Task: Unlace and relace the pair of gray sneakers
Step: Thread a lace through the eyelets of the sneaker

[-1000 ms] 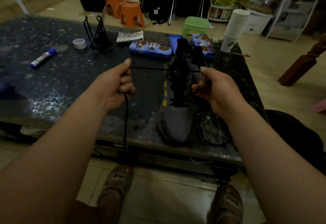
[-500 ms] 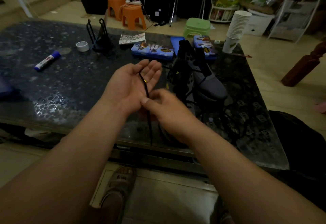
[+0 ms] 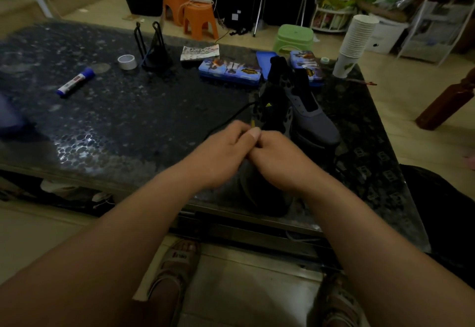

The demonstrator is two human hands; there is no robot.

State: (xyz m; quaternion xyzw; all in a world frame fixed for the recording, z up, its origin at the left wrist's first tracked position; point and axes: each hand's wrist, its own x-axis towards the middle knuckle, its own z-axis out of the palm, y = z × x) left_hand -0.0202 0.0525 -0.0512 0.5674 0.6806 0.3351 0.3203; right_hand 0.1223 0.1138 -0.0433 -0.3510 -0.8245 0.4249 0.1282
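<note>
I recorded a dark speckled stone table (image 3: 128, 126) filling most of the view, with a tiled room floor around it. Beyond the table's far edge stood two orange stools (image 3: 199, 22) and a green stool (image 3: 293, 37). On the table's far right corner stood a stack of paper cups (image 3: 356, 41). Blue tins (image 3: 230, 70), a black wire stand (image 3: 154, 49), a marker (image 3: 75, 81) and a tape roll (image 3: 127, 62) lay on the far half of the table.

The near sneaker (image 3: 272, 110) was largely covered by my hands and dim at the table's near edge. The second sneaker (image 3: 316, 123) lay on the table just behind it, toe to the right.

The left hand (image 3: 223, 151) and right hand (image 3: 280, 157) were pressed together, fingers curled, directly over the near sneaker. A black lace (image 3: 231, 119) ran from that sneaker to behind the left knuckles. I could not tell whether either hand gripped it.
</note>
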